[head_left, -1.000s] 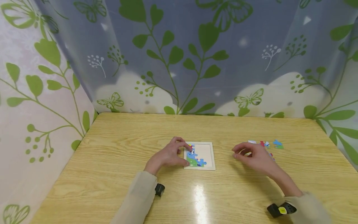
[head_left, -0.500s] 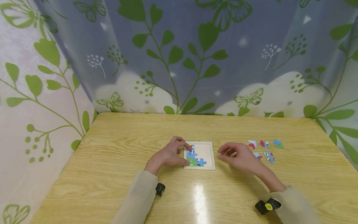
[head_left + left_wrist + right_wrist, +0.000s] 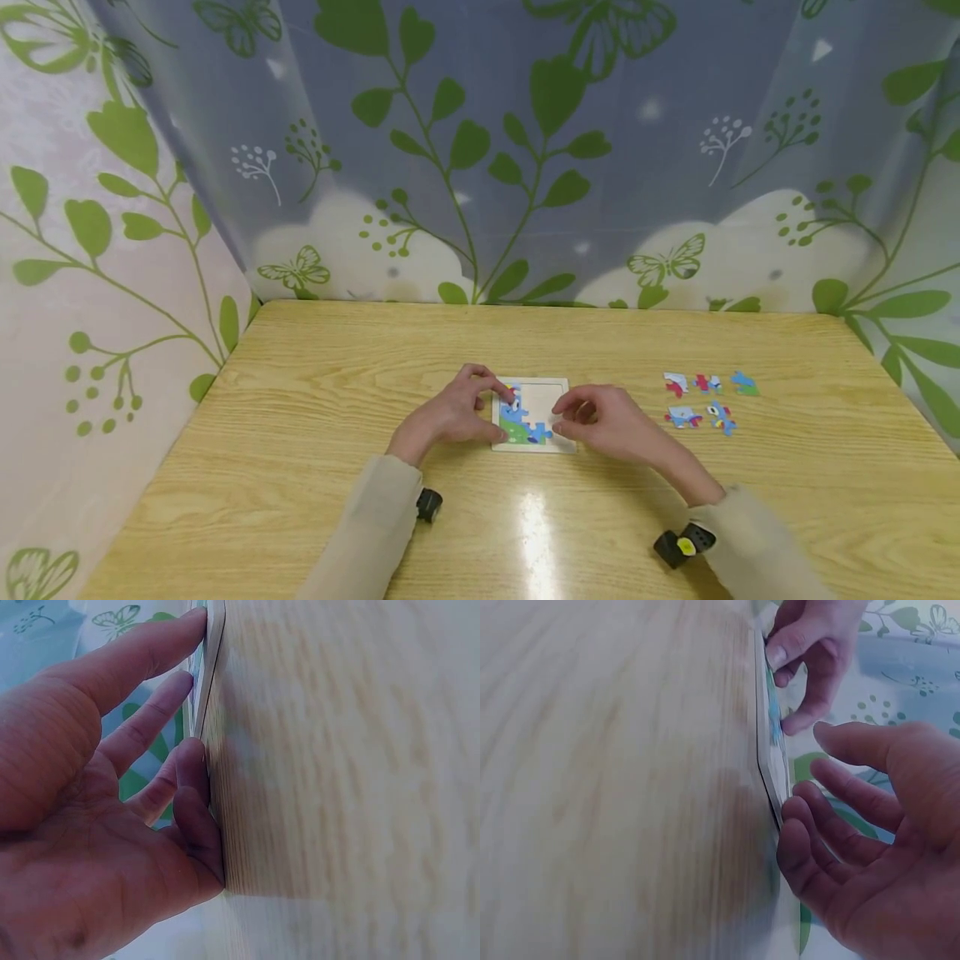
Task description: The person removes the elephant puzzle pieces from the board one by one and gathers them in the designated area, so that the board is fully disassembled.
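A square jigsaw board (image 3: pixel 543 396) with a pale raised rim lies on the table; interlocked blue and green pieces (image 3: pixel 517 429) fill its left and lower part. My left hand (image 3: pixel 453 408) steadies the board from the left, thumb and index finger spread and pressing on its pieces. Seen from the left wrist, the thumb (image 3: pixel 142 664) reaches the board's edge while the lower fingers touch the tabletop. My right hand (image 3: pixel 603 421) is over the board's right side. In the right wrist view its thumb (image 3: pixel 855 742) and fingers stand apart, with nothing visible between them.
To the right on the wooden table (image 3: pixel 337 358) lie several loose jigsaw pieces, among them a blue-and-green one (image 3: pixel 745 383) and one with an eye (image 3: pixel 722 418). A curtain (image 3: pixel 480 167) with leaves and butterflies hangs behind the table's far edge.
My right hand has moved left from beside the loose pieces to the board's right side, uncovering those pieces. My left hand and the board stay in place.
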Motion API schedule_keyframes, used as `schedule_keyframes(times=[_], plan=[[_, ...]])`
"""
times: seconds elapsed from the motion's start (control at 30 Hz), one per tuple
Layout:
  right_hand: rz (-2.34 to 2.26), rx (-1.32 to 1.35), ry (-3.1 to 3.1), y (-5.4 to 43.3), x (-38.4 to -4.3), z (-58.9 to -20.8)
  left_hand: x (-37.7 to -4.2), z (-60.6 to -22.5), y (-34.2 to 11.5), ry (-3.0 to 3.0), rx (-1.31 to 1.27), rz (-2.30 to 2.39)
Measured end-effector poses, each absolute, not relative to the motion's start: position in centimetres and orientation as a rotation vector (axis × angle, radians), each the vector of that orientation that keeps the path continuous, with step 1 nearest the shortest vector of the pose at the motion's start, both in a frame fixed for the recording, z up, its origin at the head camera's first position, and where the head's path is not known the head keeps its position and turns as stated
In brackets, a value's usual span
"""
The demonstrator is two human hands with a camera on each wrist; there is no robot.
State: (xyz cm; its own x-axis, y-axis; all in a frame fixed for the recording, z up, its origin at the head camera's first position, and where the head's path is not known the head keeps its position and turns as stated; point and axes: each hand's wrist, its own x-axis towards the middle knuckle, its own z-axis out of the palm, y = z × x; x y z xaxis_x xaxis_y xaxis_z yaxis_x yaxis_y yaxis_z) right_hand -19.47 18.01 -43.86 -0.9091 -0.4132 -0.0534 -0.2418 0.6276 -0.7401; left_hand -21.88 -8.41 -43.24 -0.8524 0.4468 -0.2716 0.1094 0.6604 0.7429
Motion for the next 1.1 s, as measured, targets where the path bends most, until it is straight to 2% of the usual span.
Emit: schedule_keyframes(times=[0.3,1.1], plan=[[-1.11,-0.621,2.627,17.0,-19.9,-44.3,-22.0,-43.4,-8.1,2.429,0.419,1.076],[-0.994,-0.572,2.689,15.6,-19.9,-44.3,-22.1,-43.6,-8.3,2.452,0.418,1.059]])
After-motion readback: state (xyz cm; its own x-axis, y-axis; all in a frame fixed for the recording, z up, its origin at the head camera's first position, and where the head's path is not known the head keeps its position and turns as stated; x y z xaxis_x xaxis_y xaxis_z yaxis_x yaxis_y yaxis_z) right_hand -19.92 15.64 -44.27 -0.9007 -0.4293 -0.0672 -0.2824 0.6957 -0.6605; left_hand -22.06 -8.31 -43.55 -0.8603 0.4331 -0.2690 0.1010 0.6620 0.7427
